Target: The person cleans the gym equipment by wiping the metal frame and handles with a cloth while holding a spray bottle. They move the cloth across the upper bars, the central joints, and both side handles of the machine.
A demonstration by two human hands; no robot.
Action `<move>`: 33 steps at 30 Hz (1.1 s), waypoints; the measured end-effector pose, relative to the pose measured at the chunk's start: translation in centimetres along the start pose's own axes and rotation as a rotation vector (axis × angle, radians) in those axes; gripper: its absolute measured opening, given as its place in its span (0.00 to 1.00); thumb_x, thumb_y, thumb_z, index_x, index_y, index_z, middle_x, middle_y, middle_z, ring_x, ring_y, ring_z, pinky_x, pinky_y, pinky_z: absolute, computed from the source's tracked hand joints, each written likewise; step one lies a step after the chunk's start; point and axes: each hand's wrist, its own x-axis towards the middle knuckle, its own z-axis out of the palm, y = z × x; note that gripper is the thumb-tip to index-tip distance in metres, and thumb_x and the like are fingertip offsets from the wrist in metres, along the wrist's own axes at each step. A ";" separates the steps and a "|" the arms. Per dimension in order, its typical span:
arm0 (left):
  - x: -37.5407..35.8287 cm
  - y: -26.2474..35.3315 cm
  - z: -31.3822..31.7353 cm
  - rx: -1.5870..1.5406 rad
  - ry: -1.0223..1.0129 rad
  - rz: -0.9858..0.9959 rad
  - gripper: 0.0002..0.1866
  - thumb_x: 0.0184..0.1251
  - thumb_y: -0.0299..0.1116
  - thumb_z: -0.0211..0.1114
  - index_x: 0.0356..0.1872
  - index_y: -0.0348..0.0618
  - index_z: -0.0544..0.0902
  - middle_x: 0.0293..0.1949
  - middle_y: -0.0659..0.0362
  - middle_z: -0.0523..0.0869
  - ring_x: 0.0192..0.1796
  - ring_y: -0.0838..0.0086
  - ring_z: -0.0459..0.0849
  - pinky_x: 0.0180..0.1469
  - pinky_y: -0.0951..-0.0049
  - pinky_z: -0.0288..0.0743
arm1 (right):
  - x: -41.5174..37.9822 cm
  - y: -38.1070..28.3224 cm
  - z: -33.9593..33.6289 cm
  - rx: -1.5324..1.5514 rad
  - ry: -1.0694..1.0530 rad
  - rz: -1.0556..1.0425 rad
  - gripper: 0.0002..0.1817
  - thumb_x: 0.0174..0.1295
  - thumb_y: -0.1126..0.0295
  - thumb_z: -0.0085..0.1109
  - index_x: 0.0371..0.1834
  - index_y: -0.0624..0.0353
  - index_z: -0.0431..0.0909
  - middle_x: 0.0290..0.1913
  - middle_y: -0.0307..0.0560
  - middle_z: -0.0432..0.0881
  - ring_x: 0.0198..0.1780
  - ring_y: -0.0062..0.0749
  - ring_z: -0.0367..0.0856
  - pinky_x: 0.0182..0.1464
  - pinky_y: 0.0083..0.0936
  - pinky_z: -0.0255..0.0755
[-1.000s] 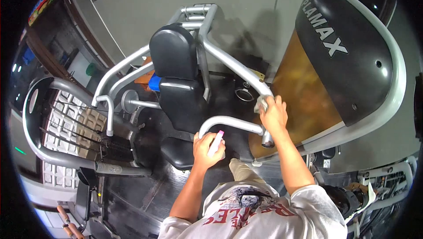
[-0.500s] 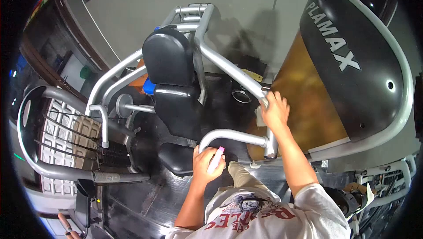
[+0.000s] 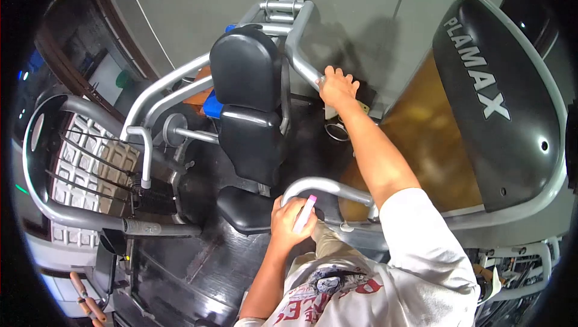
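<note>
My left hand (image 3: 289, 226) is closed around a slim white bottle with a pink top (image 3: 304, 214). Its fingers rest against the lower end of the curved silver handle (image 3: 325, 185) of a gym machine. Higher up, my right hand (image 3: 338, 91) lies over the machine's sloping silver arm tube (image 3: 304, 69), fingers bent across it. A small pale piece, perhaps cloth (image 3: 330, 112), shows below that palm; its kind is hard to make out. Between the tubes stand the black padded backrest (image 3: 245, 68) and the black seat (image 3: 244, 209).
At right rises a large black and gold panel marked PLAMAX (image 3: 481, 80). The left handle (image 3: 146, 155) hangs beside a curved grey frame (image 3: 78, 215). A grey wall (image 3: 361, 2) is behind the machine, and dark flooring (image 3: 198, 267) lies below.
My right hand has slid up and away along the silver tube, from near its lower joint toward the backrest. My left hand keeps the bottle by the curved handle. The view has shifted slightly.
</note>
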 end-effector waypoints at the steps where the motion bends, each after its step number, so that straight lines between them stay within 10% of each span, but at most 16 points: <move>1: -0.1 0.0 0.1 0.011 0.010 0.005 0.09 0.49 0.25 0.72 0.34 0.44 0.83 0.29 0.59 0.88 0.33 0.60 0.88 0.46 0.58 0.75 | -0.7 0.6 -0.4 -0.021 -0.005 -0.027 0.23 0.72 0.51 0.57 0.63 0.50 0.75 0.64 0.51 0.78 0.66 0.56 0.74 0.63 0.57 0.64; 13: -0.6 -0.1 -1.1 -0.170 -0.110 -0.086 0.08 0.53 0.33 0.77 0.32 0.46 0.86 0.29 0.62 0.89 0.32 0.66 0.87 0.52 0.59 0.68 | -13.0 8.8 -5.1 -0.244 -0.212 0.043 0.31 0.66 0.55 0.66 0.69 0.53 0.67 0.65 0.54 0.78 0.65 0.59 0.78 0.63 0.55 0.75; 33: 0.3 -0.4 -0.7 0.001 -0.083 0.047 0.10 0.47 0.28 0.73 0.33 0.51 0.86 0.28 0.63 0.86 0.31 0.67 0.86 0.52 0.56 0.69 | 2.8 -2.4 2.9 -0.205 0.062 -0.224 0.27 0.58 0.69 0.67 0.61 0.52 0.70 0.61 0.47 0.78 0.63 0.54 0.77 0.60 0.54 0.73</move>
